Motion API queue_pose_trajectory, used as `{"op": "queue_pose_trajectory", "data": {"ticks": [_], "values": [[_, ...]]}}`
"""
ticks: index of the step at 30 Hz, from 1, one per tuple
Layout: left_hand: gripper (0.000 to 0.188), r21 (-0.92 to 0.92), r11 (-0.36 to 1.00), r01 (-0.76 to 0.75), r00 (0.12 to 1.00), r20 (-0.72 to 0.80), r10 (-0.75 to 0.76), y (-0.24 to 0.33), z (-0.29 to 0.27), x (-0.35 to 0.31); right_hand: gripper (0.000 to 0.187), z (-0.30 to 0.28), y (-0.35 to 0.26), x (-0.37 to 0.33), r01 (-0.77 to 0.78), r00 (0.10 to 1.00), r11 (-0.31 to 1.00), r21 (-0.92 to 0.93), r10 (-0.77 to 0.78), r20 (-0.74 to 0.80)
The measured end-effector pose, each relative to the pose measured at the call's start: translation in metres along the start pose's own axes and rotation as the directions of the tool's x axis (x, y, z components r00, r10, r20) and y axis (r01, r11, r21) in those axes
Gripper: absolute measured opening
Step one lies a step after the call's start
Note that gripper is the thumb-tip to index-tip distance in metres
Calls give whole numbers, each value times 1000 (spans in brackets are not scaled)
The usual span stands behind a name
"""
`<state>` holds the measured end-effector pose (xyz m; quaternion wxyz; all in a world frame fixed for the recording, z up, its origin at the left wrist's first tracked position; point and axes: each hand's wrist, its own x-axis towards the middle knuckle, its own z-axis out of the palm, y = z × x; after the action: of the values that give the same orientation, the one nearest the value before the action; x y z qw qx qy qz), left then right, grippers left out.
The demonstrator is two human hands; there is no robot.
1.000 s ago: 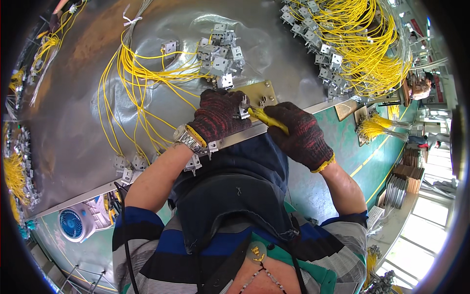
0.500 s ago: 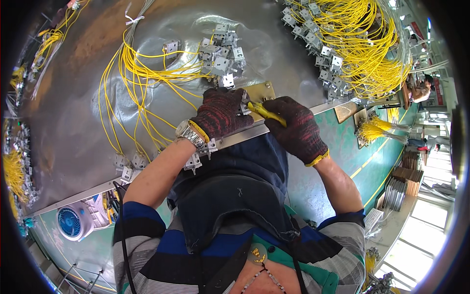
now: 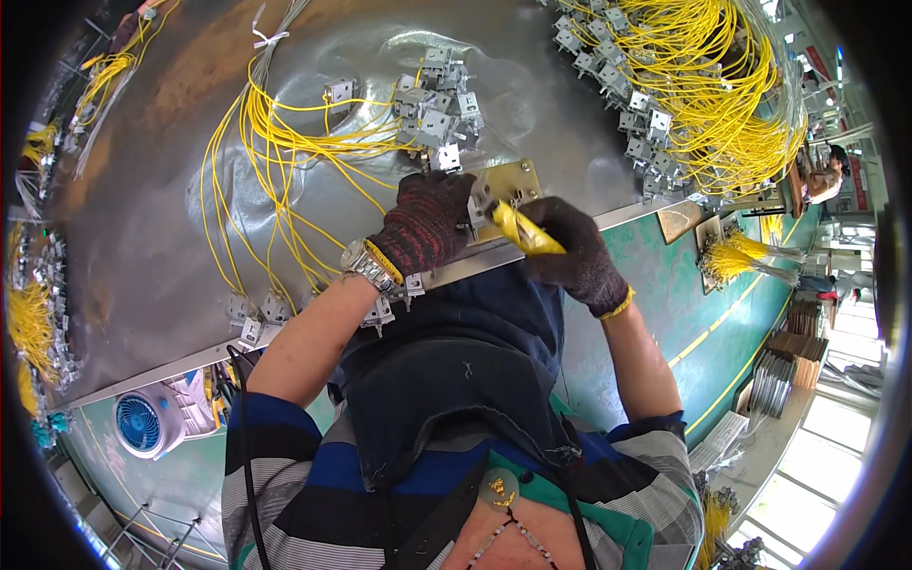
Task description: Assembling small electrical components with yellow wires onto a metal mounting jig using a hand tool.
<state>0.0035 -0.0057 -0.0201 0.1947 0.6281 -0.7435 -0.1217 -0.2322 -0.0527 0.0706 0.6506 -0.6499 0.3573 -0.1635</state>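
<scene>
My left hand (image 3: 426,220), in a dark red-and-black knit glove, is closed around a small metal bracket (image 3: 478,211). It presses the bracket against a brass-coloured plate (image 3: 511,178) at the table's near edge. My right hand (image 3: 576,249), gloved alike, grips a yellow-handled tool (image 3: 525,234), whose tip points at the bracket; the fingers hide its kind. Just beyond my left hand lies a heap of metal brackets (image 3: 435,112) with yellow wires (image 3: 285,138) fanning off to the left. Several more brackets (image 3: 378,315) hang at the edge by my left wrist.
A large bundle of yellow wires (image 3: 731,104) with brackets lies at the far right of the metal table (image 3: 133,275). More bundles sit along the left rim. Below the table at left stands a blue-and-white fan (image 3: 141,423). A black cable (image 3: 245,456) runs past my left arm.
My right hand has turned and shifted slightly, so the yellow handle now shows more broadly. My left hand stays at the bracket. The whole view has shifted a little.
</scene>
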Motion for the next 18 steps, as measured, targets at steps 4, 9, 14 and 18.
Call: {"op": "queue_pose_trajectory", "data": {"ticks": [4,9,14,18], "values": [[40,-100,993,-65,985,-163,48,6,-9,3,66,2,73,-14,-99,992,859,502,44,120],[47,-187,963,-194,912,-396,107,4,-9,3,54,26,128,-25,-190,969,490,851,-44,242],[49,-231,946,-227,901,-418,114,-3,-6,2,49,54,132,-23,-343,939,112,932,61,338],[50,-187,950,-251,876,-462,140,0,-8,3,51,57,119,-21,-409,913,74,910,17,409]]}}
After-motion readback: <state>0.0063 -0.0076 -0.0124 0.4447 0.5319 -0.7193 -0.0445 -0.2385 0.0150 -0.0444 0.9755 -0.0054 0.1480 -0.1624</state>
